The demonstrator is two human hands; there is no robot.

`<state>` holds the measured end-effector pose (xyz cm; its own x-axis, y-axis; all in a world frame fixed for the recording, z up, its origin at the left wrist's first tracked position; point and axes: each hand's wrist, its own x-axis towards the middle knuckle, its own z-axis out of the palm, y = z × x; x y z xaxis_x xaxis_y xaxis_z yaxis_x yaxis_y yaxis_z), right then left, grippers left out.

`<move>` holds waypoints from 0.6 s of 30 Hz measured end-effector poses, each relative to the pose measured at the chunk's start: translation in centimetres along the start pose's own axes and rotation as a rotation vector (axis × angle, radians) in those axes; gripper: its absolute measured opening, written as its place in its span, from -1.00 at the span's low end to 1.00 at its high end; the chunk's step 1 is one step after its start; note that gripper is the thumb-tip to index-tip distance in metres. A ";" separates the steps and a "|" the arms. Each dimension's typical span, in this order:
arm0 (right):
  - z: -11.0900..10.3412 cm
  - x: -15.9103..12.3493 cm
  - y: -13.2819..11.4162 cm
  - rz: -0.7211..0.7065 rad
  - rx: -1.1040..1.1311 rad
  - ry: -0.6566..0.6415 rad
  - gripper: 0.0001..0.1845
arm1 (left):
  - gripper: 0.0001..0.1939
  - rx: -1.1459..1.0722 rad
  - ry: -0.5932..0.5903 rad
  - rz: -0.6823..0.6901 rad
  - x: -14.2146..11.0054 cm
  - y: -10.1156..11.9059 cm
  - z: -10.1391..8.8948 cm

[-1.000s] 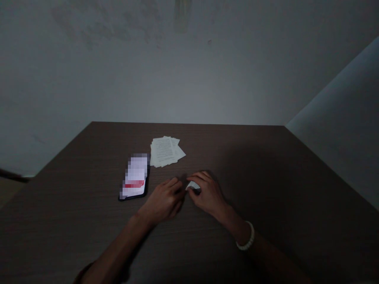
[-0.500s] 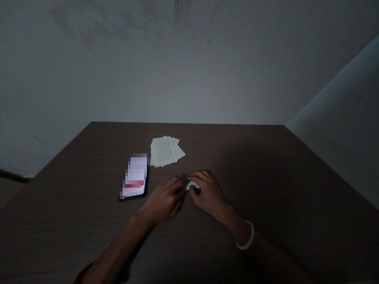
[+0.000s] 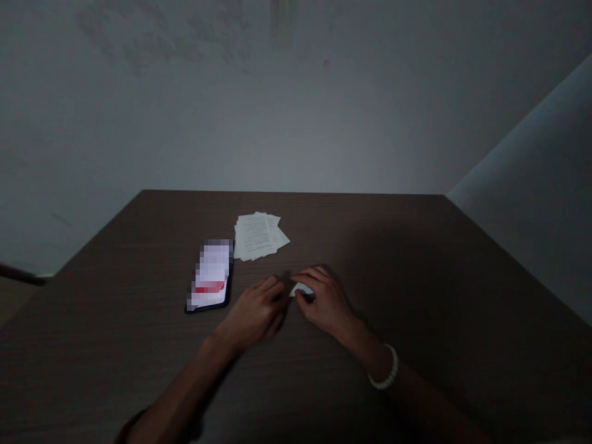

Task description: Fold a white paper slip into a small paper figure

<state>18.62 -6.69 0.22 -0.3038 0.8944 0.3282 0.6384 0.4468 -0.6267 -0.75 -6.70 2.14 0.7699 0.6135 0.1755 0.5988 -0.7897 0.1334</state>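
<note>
My right hand (image 3: 324,303) rests on the table with thumb and fingers closed around a small white piece of paper (image 3: 303,288). Most of that paper is covered by the palm and fingers; only its left part shows. Close beside it on the left, my left hand (image 3: 259,311) is closed with its knuckles up. Its fingertips are hidden, so whatever they pinch cannot be made out. Beyond my left hand lies a loose stack of white printed papers (image 3: 255,237). A phone (image 3: 210,271) with a lit, blurred-out screen lies left of the stack.
The dark wooden table (image 3: 393,370) runs up to a grey wall (image 3: 296,123) at its far edge. Another wall slants in along the right side. A pale beaded bracelet (image 3: 390,368) circles my right wrist.
My two hands stay almost in the same place. The visible bit of paper under my right hand has shifted slightly; the stack and the phone have not moved.
</note>
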 end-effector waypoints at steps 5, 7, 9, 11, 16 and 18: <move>0.1 -0.1 0.5 -0.028 0.025 0.003 -0.62 | -0.79 0.000 0.035 0.005 -0.1 -0.1 0.2; 0.0 -0.2 0.8 -0.047 0.037 -0.009 -0.61 | -0.79 -0.007 0.038 0.004 -0.1 -0.2 0.2; -0.2 -0.2 1.0 -0.059 0.051 -0.016 -0.60 | -0.79 -0.021 0.043 -0.005 -0.2 -0.3 0.2; -0.4 -0.3 1.1 -0.059 0.077 -0.014 -0.57 | -0.80 -0.038 0.053 -0.028 -0.2 -0.3 0.1; -0.7 -0.5 1.1 -0.066 0.194 0.002 -0.53 | -0.77 -0.061 0.095 -0.118 0.1 -0.3 0.4; -0.8 -0.5 1.2 -0.075 0.222 0.040 -0.57 | -0.74 -0.071 0.105 -0.159 0.1 -0.4 0.8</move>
<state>20.10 -6.63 -0.12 -0.3132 0.8590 0.4050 0.4425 0.5094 -0.7381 -0.69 -6.32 1.37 0.6373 0.7302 0.2465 0.6914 -0.6830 0.2357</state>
